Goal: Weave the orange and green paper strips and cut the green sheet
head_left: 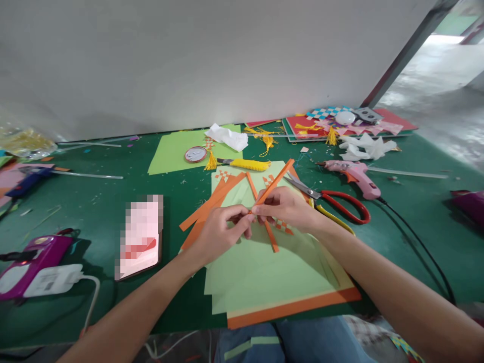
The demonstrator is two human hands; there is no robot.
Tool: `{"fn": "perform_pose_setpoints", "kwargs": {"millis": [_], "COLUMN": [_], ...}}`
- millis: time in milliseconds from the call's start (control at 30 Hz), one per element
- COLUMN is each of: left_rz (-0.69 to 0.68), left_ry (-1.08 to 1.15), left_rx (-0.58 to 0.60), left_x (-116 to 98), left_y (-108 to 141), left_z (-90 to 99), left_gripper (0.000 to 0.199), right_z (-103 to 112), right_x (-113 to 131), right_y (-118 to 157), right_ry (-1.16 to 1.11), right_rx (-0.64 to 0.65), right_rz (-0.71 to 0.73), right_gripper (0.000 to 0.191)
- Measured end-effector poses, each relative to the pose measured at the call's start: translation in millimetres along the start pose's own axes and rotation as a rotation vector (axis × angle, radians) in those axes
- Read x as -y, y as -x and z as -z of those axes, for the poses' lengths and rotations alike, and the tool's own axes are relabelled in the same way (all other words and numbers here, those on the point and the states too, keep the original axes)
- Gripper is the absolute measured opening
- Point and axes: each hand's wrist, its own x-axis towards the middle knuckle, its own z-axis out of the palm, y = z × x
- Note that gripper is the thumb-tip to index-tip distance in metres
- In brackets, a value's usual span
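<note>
My left hand (223, 229) and my right hand (282, 207) meet over a stack of pale green paper (272, 275). Between thumb and finger, my right hand pinches an orange paper strip (278, 180) that slants up to the right. The fingertips of my left hand close on the strip's small folded end, which they mostly cover. Another orange strip (273, 239) lies under my hands across the sheets. To the left rest more orange strips (206, 207). Small orange-and-white woven pieces (283, 228) lie on the paper by my right hand.
Right of the paper are red-handled scissors (333, 197) and a pink glue gun (357, 176) with its cord. A yellow cutter (249, 165) lies behind my hands. Left are a phone (141, 237) and a purple power strip (45, 257). A wall (212, 60) stands behind the table.
</note>
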Motion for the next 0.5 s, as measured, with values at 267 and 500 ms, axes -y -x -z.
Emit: {"fn": "perform_pose_setpoints", "kwargs": {"millis": [267, 500], "left_rz": [0.008, 0.024], "left_ry": [-0.005, 0.041], "left_rx": [-0.002, -0.018], "left_x": [-1, 3], "left_y": [1, 0], "left_z": [0.9, 1.7], "left_gripper": [0.031, 0.028], "right_z": [-6, -5], "right_x": [8, 7], "right_y": [2, 1], "right_ry": [0.063, 0.051], "right_rx": [-0.009, -0.047], "right_rz": [0.012, -0.009], "right_gripper": [0.030, 0.026]}}
